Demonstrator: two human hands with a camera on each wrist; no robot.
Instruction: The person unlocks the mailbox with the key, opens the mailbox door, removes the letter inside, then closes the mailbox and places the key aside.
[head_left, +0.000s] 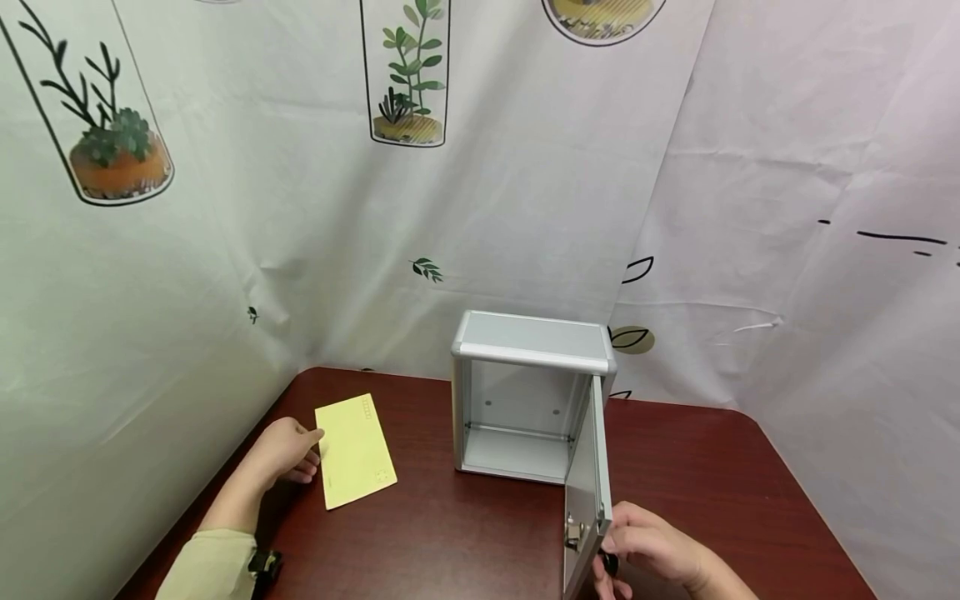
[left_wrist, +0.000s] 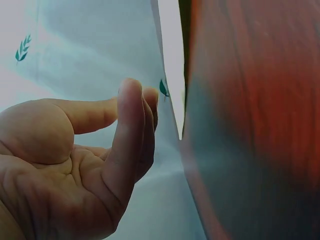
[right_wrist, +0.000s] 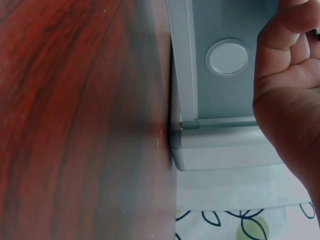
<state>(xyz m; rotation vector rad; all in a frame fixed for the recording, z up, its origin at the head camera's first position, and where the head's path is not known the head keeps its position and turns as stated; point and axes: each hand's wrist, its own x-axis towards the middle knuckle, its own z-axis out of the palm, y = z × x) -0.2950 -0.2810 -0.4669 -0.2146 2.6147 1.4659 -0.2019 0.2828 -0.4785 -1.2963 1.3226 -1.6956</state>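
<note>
A yellow envelope [head_left: 357, 454] lies on the table at the left. In the head view my left hand [head_left: 281, 450] is at its left edge, thumb and fingertips close together. From the left wrist, the envelope [left_wrist: 172, 60] appears as a thin bright sliver beyond the curved fingers of my left hand [left_wrist: 95, 150], apart from them. A grey metal box [head_left: 532, 333] stands upright with its hinged door [head_left: 588, 483] swung out toward me. My right hand [head_left: 652, 542] pinches a small black-headed key [head_left: 610, 563] at the door's outer face; in the right wrist view that hand [right_wrist: 295, 90] is partly cut off.
On the door's inner face sits a metal lock catch [head_left: 574, 533]. A round disc [right_wrist: 227, 57] shows on a grey panel in the right wrist view. The dark red table [head_left: 450, 533] meets a printed white cloth [head_left: 360, 250] at its back and sides.
</note>
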